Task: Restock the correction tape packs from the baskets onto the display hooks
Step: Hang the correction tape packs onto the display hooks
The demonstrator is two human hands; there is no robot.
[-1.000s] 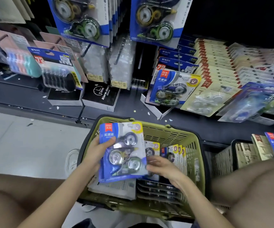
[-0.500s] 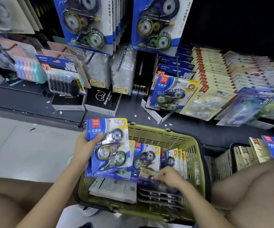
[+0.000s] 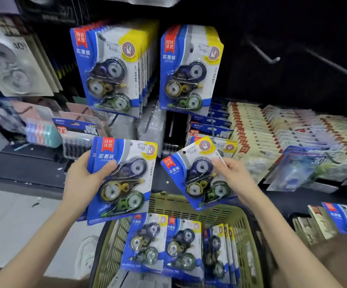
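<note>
My left hand grips a small stack of blue correction tape packs upright by the left edge, thumb across the front. My right hand pinches a single correction tape pack, tilted to the left, by its right edge. Both are raised above the olive-green basket, where several more packs stand upright. Two full rows of the same packs hang on display hooks above, a left row and a right row.
Bare metal hooks jut from the dark panel at upper right. Rows of other carded stationery lie on the shelf to the right. A second basket with packs sits at the far right. Other hanging goods fill the left.
The view has tilted up to the hanging rows. My left hand has lifted its stack higher. My right hand left the basket holding one pack, now raised beside the left stack.
</note>
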